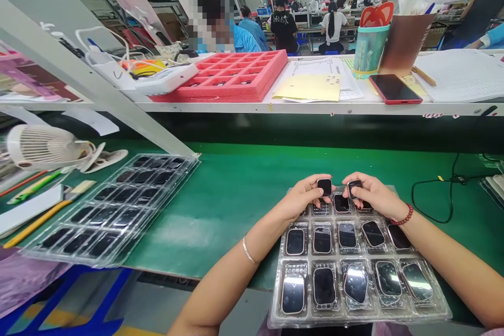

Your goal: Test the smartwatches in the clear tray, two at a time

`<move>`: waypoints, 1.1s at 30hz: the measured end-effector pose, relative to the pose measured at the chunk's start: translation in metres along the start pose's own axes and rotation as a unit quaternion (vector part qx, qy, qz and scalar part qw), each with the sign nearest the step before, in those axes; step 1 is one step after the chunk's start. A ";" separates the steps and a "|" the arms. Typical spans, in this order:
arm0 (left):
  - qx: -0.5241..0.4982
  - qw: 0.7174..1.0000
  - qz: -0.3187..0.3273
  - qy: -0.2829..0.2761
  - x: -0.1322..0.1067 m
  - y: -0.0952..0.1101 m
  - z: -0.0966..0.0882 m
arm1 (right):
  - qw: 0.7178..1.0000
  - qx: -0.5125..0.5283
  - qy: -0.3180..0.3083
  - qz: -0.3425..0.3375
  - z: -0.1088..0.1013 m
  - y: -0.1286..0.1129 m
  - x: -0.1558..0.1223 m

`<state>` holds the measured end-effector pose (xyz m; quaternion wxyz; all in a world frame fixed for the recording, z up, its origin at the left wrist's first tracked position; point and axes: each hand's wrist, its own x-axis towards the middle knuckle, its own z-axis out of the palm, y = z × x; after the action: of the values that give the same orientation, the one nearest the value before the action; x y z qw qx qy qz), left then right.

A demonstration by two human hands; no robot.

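Observation:
A clear plastic tray (429, 294) lies near the green bench's front edge, its pockets filled with several small black-screened watch bodies. My left hand (301, 199) is over the tray's far row and pinches one watch body (325, 186) between thumb and fingers. My right hand (374, 194), with a red bead bracelet at the wrist, pinches another watch body (354, 188) just beside it. Both pieces are lifted slightly above the tray's far pockets, close together. A thin bangle sits on my left forearm.
A second clear tray (114, 210) of dark watch bodies lies at left on the green mat (236, 194). A white fan (43, 147), pencils and tools sit further left. The shelf above holds a red foam tray (236, 76), papers, a phone (394, 88) and a cup. Other people work behind.

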<state>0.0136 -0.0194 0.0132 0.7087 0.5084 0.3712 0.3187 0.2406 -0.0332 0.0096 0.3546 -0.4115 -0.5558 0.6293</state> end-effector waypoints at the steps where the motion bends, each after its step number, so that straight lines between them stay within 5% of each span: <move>1: 0.000 1.000 0.000 0.001 0.000 0.000 0.000 | 1.000 -0.001 -0.005 -0.004 0.000 0.000 0.000; 13: 0.012 1.000 0.003 0.002 0.002 -0.002 -0.001 | 0.985 0.162 -0.058 0.031 -0.006 0.000 -0.002; 33: 0.009 1.000 0.014 0.004 0.002 -0.004 -0.001 | 0.979 0.176 -0.091 0.037 -0.009 0.000 -0.003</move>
<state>0.0136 -0.0185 0.0092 0.6979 0.5187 0.3699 0.3273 0.2496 -0.0322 0.0091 0.3460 -0.3041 -0.4503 0.7649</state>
